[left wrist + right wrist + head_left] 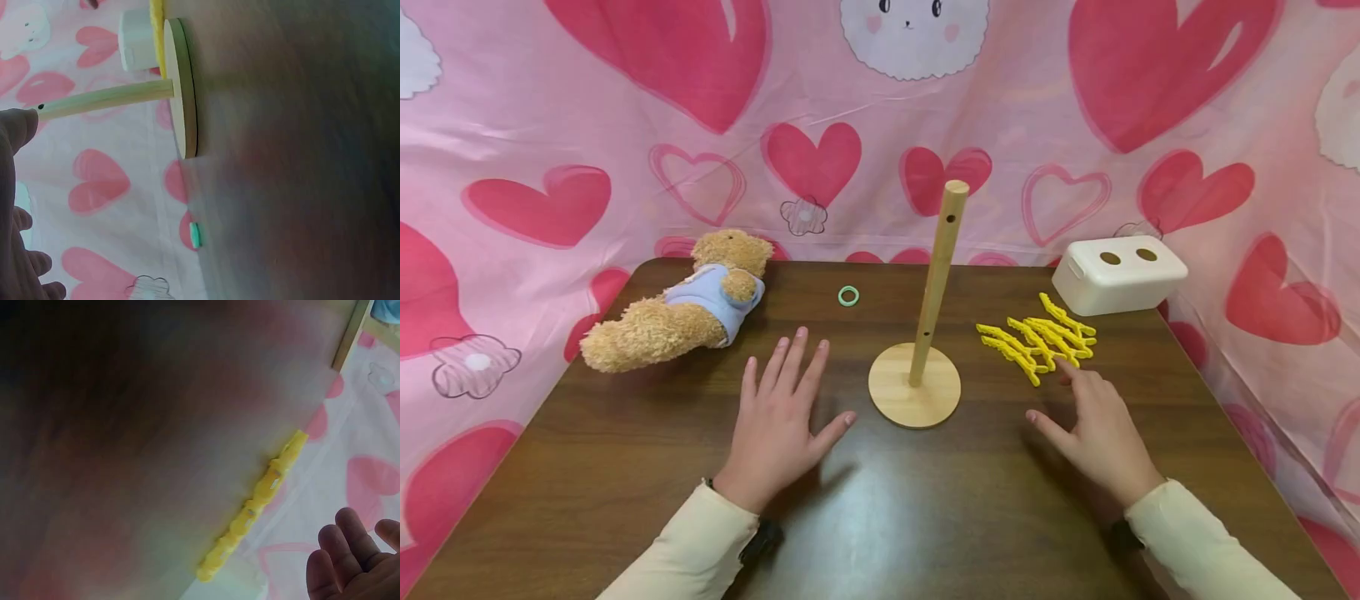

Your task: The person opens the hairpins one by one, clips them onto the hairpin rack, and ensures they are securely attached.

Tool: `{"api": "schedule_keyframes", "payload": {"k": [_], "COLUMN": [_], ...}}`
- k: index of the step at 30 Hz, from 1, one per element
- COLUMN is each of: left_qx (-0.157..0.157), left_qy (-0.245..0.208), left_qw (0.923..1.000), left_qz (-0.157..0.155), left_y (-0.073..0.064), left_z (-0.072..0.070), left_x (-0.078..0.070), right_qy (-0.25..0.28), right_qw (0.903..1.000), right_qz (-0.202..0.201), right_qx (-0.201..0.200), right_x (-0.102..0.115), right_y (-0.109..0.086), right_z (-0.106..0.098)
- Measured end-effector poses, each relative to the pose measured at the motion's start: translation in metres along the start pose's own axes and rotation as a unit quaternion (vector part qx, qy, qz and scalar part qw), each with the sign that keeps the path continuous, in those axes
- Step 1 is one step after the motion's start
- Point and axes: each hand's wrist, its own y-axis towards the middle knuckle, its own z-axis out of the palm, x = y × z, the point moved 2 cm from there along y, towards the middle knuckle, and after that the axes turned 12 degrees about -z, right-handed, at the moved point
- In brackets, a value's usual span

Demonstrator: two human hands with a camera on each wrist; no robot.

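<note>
My left hand (778, 417) is spread palm down over the table, left of a wooden stand, and holds nothing. The stand has a round base (891, 398) and an upright wooden pole (938, 279) with small dark holes. On the other side, my right hand (1101, 425) is empty with fingers relaxed, its index fingertip at the near edge of several long thin yellow plastic clips (1026, 354). These clips (240, 519) lie in a loose group on the table, beyond the fingers (347, 540) in the right wrist view.
A teddy bear (711, 292) in a light blue top lies at the back left. A small green ring (848, 296) sits behind the stand. At the back right stands a white box (1120, 275) with two round holes on top. Pink heart-print cloth (880, 108) hangs around the brown table (895, 517).
</note>
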Motion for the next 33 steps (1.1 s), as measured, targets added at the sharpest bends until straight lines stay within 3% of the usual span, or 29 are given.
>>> {"api": "schedule_keyframes", "payload": {"k": [14,22,33], "left_qx": [0.009,0.012,0.044], "left_qy": [-0.069,-0.091,-0.124], "left_qw": [0.9974,0.9957,0.9909], "left_qz": [-0.016,-0.012,-0.03], "left_y": [0.005,0.006,0.006], "left_z": [0.017,0.023,0.036], "left_x": [-0.011,-0.017,-0.029], "right_qy": [0.062,0.056,0.035], "right_qw": [0.9918,0.9863,0.9771], "right_qz": [0.07,0.09,0.131], "right_qx": [0.087,0.126,0.164], "right_x": [-0.024,-0.031,-0.046], "right_y": [0.017,0.026,0.041], "right_z": [0.002,0.005,0.017]}}
